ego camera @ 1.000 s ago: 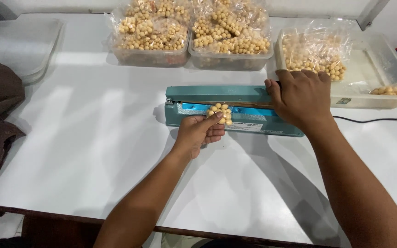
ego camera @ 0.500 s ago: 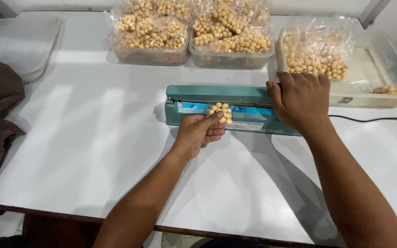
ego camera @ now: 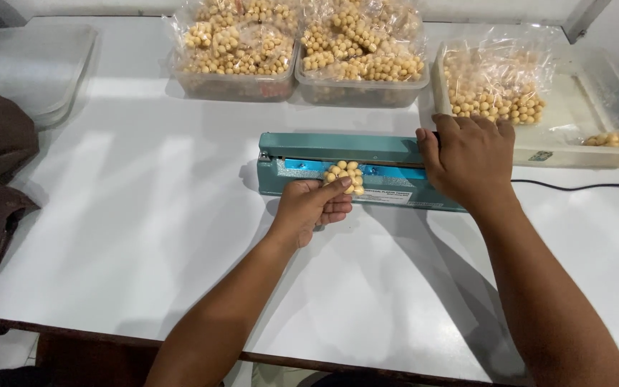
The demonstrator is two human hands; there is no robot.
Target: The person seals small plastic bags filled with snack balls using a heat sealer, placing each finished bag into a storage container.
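Nothing has shifted — left hand fingers pinch the bean packet, right hand seemingly clamps sealer arm.

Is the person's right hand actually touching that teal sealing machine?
Touching. The head view shows the right hand lying flat on the sealing machine's teal lever arm, fingers curled over its far edge, with no gap visible.

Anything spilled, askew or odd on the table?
Nothing stands out. Left hand holds a small bag of balls at the sealer; right hand is on its bar. No loose balls on the table.
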